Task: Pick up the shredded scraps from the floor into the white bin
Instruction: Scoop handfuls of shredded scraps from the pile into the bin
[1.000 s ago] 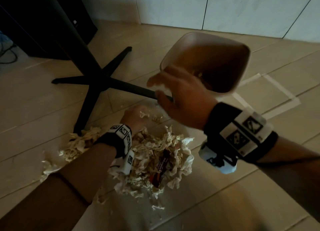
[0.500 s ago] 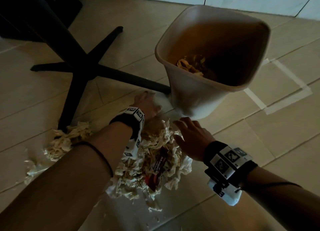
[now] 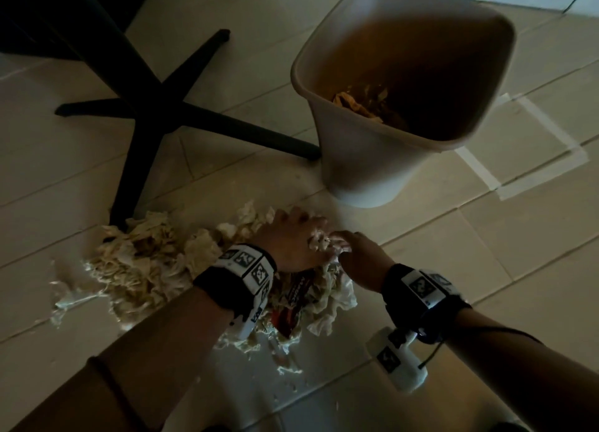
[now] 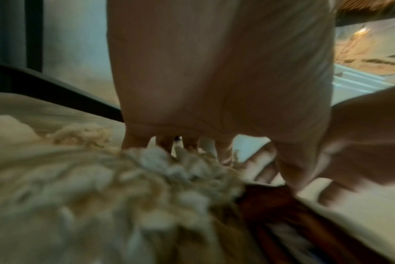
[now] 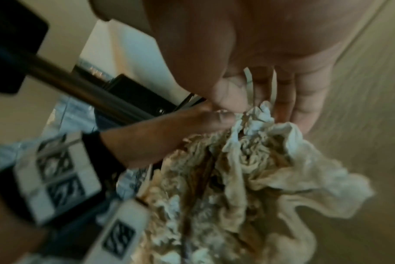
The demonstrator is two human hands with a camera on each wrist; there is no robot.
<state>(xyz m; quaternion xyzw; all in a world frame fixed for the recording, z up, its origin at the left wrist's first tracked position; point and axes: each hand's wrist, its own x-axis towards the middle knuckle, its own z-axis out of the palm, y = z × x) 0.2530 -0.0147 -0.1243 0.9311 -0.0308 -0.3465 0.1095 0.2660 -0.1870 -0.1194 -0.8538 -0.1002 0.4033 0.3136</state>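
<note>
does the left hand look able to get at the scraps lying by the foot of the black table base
Probably yes. The left hand is already on the scrap pile, and those scraps are the pile's left end, beside the table base foot. Nothing seems to lie between; only the foot itself crowds them.

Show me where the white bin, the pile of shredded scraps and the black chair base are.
white bin (image 3: 366, 159), head view, outer front wall.
shredded scraps (image 3: 146, 263), head view, left part of pile.
black chair base (image 3: 152, 113), head view, hub.

left hand (image 3: 291, 240): fingers curled | right hand (image 3: 359, 256): curled, touching left
</note>
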